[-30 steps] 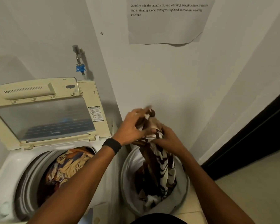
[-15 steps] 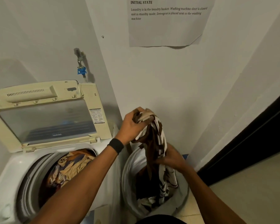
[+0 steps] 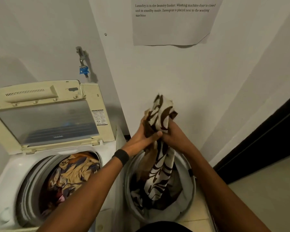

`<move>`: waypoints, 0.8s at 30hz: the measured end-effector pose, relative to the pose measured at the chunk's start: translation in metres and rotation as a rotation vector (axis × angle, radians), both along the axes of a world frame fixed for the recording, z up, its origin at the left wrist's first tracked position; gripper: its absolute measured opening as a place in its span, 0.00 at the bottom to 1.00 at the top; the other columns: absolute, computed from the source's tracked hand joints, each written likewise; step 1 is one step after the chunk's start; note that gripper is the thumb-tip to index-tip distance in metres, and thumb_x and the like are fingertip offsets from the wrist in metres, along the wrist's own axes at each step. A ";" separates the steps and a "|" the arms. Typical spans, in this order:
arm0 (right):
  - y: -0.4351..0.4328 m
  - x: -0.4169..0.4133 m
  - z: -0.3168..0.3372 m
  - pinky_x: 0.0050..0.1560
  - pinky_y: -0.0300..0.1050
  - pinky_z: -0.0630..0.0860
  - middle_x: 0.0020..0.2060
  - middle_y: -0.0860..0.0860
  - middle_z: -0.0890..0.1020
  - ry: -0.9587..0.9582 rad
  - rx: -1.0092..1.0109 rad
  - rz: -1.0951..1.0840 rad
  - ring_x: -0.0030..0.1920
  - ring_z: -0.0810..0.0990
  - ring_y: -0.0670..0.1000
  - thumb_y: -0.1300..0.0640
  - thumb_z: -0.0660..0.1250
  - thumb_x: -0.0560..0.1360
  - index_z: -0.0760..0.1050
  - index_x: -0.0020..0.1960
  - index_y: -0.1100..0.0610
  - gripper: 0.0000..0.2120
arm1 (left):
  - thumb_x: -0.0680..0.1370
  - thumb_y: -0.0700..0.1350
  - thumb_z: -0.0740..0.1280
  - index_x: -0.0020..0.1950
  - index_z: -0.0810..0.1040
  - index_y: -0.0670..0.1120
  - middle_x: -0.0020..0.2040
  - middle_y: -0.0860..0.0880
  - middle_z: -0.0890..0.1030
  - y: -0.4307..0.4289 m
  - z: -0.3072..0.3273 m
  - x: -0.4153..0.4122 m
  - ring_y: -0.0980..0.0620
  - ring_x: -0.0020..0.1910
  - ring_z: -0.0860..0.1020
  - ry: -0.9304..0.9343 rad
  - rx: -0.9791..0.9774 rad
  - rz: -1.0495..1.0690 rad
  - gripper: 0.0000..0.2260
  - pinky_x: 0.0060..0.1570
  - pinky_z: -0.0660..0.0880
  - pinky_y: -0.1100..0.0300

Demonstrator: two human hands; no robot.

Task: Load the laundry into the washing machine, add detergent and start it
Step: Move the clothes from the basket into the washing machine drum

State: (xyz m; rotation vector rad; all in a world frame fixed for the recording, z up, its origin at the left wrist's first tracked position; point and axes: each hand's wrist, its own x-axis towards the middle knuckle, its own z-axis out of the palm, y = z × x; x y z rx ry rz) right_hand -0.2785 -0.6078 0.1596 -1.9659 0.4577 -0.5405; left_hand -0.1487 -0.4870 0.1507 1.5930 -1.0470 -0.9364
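At the centre of the frame, the left hand (image 3: 145,137) and the right hand (image 3: 173,135) were pressed close together, both clamped on a brown-and-cream patterned cloth (image 3: 160,174). Its top bunched up above the fingers, and its length hung down into the round laundry basket (image 3: 190,193) at lower centre, where darker clothes lay. A black wristband (image 3: 121,156) sat on the left wrist. At lower left stood the washing machine (image 3: 8,174), its lid (image 3: 45,121) raised against the wall, with tan and dark laundry (image 3: 74,173) heaped in the drum. A tap with a blue fitting (image 3: 83,71) hung above the lid. A printed notice (image 3: 172,27) was on the wall at the top.
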 end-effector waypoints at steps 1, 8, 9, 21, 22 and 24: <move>0.001 0.004 0.003 0.69 0.28 0.66 0.70 0.53 0.71 -0.012 -0.046 0.047 0.69 0.70 0.44 0.65 0.71 0.77 0.67 0.75 0.58 0.28 | 0.64 0.75 0.72 0.80 0.56 0.60 0.72 0.66 0.69 -0.003 0.002 -0.002 0.72 0.66 0.70 0.074 -0.035 0.096 0.50 0.63 0.72 0.70; 0.028 -0.001 -0.024 0.69 0.44 0.74 0.68 0.48 0.73 -0.078 0.063 -0.050 0.67 0.73 0.42 0.60 0.78 0.70 0.66 0.73 0.48 0.36 | 0.80 0.45 0.72 0.63 0.79 0.54 0.59 0.51 0.85 -0.022 0.012 -0.002 0.51 0.60 0.83 0.371 -0.180 0.496 0.12 0.68 0.76 0.46; 0.040 -0.001 -0.033 0.68 0.43 0.75 0.68 0.47 0.74 -0.129 0.136 -0.132 0.68 0.74 0.43 0.60 0.80 0.70 0.66 0.74 0.50 0.38 | 0.80 0.45 0.72 0.61 0.79 0.54 0.58 0.51 0.86 -0.025 0.012 0.000 0.51 0.59 0.83 0.368 -0.180 0.567 0.11 0.67 0.77 0.46; 0.027 -0.024 -0.031 0.57 0.37 0.78 0.55 0.49 0.85 0.004 0.199 -0.292 0.57 0.83 0.47 0.56 0.70 0.79 0.81 0.63 0.56 0.13 | 0.77 0.48 0.72 0.66 0.74 0.51 0.63 0.47 0.79 -0.004 -0.013 0.052 0.47 0.62 0.79 -0.366 -0.044 0.548 0.18 0.63 0.76 0.49; 0.020 -0.020 -0.006 0.55 0.34 0.78 0.53 0.46 0.86 -0.124 0.183 -0.327 0.55 0.84 0.43 0.58 0.70 0.79 0.82 0.61 0.54 0.11 | 0.78 0.48 0.72 0.69 0.74 0.50 0.64 0.45 0.78 -0.001 -0.023 0.051 0.45 0.63 0.78 -0.396 0.041 0.489 0.20 0.64 0.75 0.46; 0.010 -0.007 0.024 0.55 0.32 0.77 0.51 0.43 0.85 -0.235 0.136 -0.351 0.54 0.83 0.39 0.63 0.69 0.80 0.81 0.58 0.52 0.11 | 0.80 0.54 0.69 0.70 0.74 0.52 0.65 0.46 0.77 -0.002 -0.029 0.038 0.47 0.64 0.77 -0.324 0.078 0.407 0.19 0.67 0.75 0.43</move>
